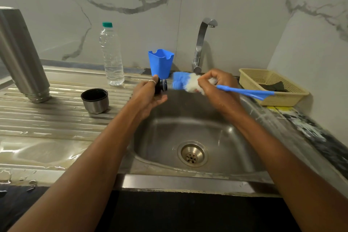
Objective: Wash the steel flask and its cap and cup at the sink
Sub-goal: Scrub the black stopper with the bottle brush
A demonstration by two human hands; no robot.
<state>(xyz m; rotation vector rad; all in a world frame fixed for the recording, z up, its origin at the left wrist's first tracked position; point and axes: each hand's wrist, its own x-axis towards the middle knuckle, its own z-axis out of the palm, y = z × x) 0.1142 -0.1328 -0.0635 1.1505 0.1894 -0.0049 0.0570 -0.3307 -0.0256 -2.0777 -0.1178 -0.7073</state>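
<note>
One flask (22, 56), cup (95, 100), cap (161, 86), brush (190, 83).

Dim, even light; wide-angle edge distortion.

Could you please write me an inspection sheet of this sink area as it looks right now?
Surface: steel drainboard wet, with pooled water; sink basin holds no items.
Job's things: steel flask stands mouth down on the drainboard; cup upright beside it; cap held over the basin.
Clutter: plastic water bottle, blue holder, beige basket with a dark item inside.
Hands: left hand grips the cap; right hand grips the blue bottle brush by its bristle end, bristles next to the cap.
Cables: nothing seen.
Surroundings: marble-pattern wall tiles; tap, no water seen running.
</note>
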